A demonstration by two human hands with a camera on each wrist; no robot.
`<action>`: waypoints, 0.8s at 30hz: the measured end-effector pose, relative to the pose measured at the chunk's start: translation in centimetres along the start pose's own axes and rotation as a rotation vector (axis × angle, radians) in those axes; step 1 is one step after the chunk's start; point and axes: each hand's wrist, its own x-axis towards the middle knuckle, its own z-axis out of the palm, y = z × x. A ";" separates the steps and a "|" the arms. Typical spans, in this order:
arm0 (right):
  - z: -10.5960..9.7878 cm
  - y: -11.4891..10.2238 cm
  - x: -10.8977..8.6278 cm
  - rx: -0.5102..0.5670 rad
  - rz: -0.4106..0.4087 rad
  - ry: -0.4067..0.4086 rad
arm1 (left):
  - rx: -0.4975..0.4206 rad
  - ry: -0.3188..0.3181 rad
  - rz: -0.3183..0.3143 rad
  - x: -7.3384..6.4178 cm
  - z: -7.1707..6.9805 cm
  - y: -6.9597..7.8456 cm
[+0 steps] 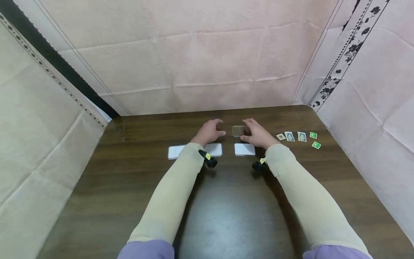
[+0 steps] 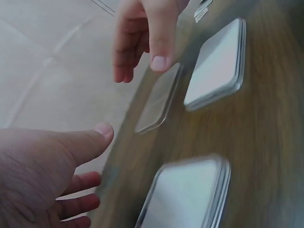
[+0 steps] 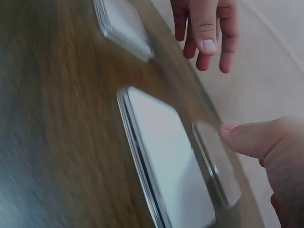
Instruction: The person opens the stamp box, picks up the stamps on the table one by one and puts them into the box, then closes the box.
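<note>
A clear plastic card sleeve (image 1: 239, 131) lies flat on the dark wood worktop (image 1: 226, 201), just above the centre of the head view. It is see-through, so the wood grain shows through it, with rounded corners and a faint glossy edge. The right hand (image 1: 258, 136) rests at its right side with the thumb tip touching its edge (image 3: 231, 127); the fingers are loosely spread, not wrapped around it. The left hand (image 1: 209, 131) sits just left of the sleeve, apart from it, fingers relaxed and slightly curled, holding nothing. Below the sleeve lies a white card in a holder (image 1: 244, 149); below the left hand, partly under the wrist, lies another white holder (image 1: 213, 149). Toward the right of the frame a short row of small stamps (image 1: 301, 136) lies on the wood.
</note>
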 end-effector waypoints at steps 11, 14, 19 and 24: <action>1.9 -3.6 -1.3 0.004 -0.060 -0.043 | 0.052 0.004 0.088 -4.3 -1.1 -3.4; 3.1 -4.7 -1.4 0.001 -0.065 -0.060 | 0.091 -0.011 0.100 -5.3 -1.2 -4.2; 5.3 -6.4 -1.1 -0.048 -0.097 -0.059 | 0.167 -0.030 0.084 -6.0 -1.3 -4.9; 6.8 -7.5 -0.8 -0.130 -0.106 -0.044 | 0.220 -0.056 0.055 -6.2 -1.0 -5.0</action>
